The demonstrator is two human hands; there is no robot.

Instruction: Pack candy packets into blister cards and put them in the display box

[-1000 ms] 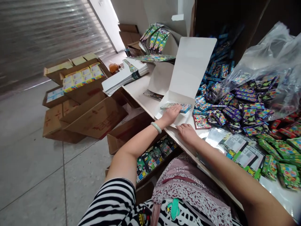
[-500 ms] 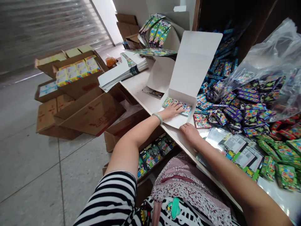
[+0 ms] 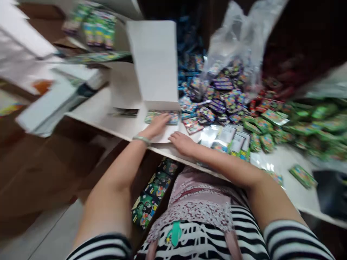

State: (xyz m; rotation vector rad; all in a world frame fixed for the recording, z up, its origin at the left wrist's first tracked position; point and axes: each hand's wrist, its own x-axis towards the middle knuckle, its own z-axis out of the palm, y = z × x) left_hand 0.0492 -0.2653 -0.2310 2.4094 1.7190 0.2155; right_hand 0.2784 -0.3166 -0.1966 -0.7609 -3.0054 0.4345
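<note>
White carton (image 3: 161, 105), one of it, open on the table (image 3: 119, 126) directly in front of the person, its single lid (image 3: 154, 59) standing up at the back. Inside, along the back wall, lies a row of small packs (image 3: 174, 118). The person's left hand (image 3: 158, 124), one pale bracelet (image 3: 141, 139) at its wrist, reaches into the carton and lies over the row, fingers close together; blur hides whether they grip or only press. The right hand (image 3: 184, 143) rests at the carton's near right corner, fingers slightly bent; whether they pinch the cardboard cannot be told.

Good handling here, as a judgement, means flat, even pressure across the row, so that no pack tips, while the other hand steadies the front edge without bending it. The packs under the fingers are too blurred to count.

Just right of the carton lies one red pack (image 3: 193, 125). Beyond it are heaps too many to count: blue packs (image 3: 187, 104), purple packs (image 3: 225, 99) partly under one plastic bag (image 3: 235, 39), and green packs (image 3: 261, 124). One lone green pack (image 3: 303, 176) lies farther right. Below the table edge, three dark printed boxes (image 3: 158, 186) can be made out.
</note>
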